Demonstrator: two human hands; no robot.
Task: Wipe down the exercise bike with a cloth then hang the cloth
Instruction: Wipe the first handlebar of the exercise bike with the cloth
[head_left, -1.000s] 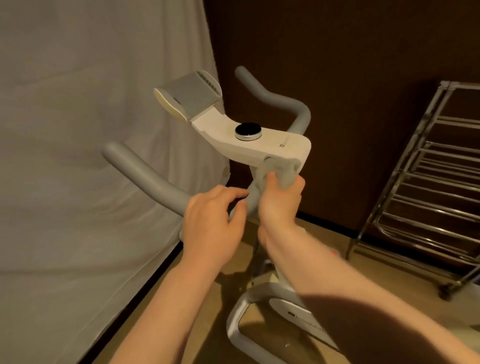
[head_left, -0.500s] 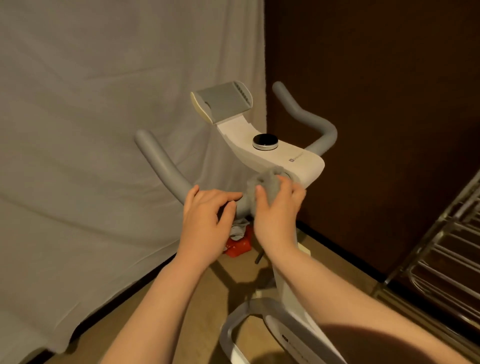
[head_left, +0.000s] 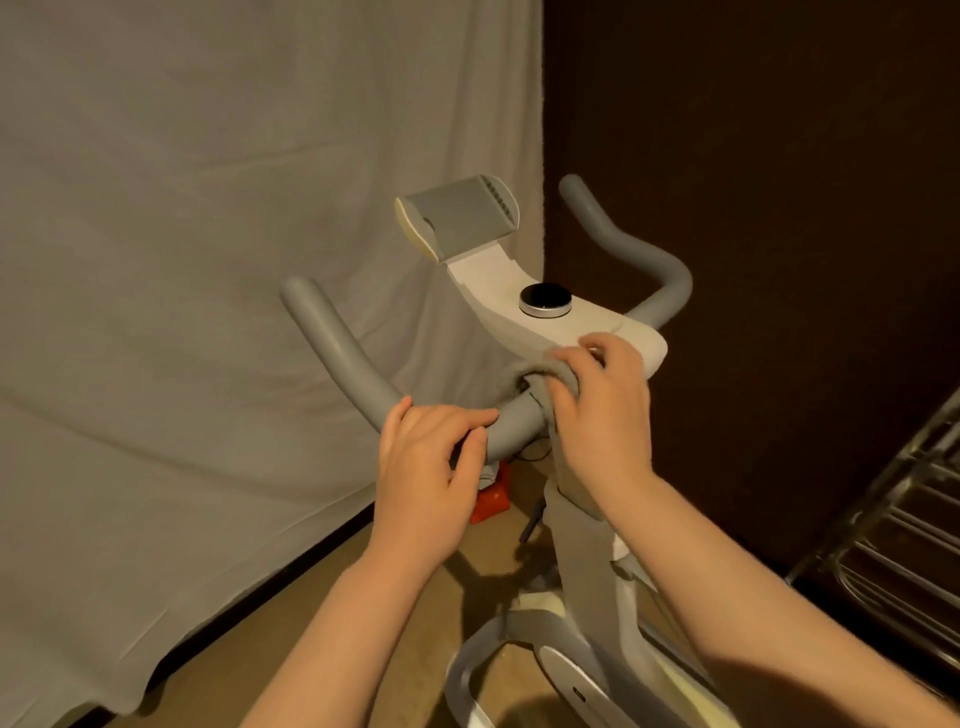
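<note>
The exercise bike (head_left: 587, 551) stands in front of me, white with grey handlebars (head_left: 332, 343), a black dial (head_left: 545, 299) and a grey device holder (head_left: 462, 218). My right hand (head_left: 602, 415) grips a grey cloth (head_left: 535, 371) against the near edge of the white console, where the left bar joins it. Most of the cloth is hidden under the fingers. My left hand (head_left: 426, 467) holds the left handlebar near its base, fingers curled over the top.
A pale sheet (head_left: 208, 312) hangs at left and behind the bike; a dark wall (head_left: 779, 208) is at right. A metal rack (head_left: 893, 530) stands at the right edge. A red object (head_left: 491, 501) lies on the floor under the handlebar.
My right hand with the cloth has moved up from under the console's end onto its near edge. My left hand stays on the bar. The view has shifted left, pushing the rack to the edge.
</note>
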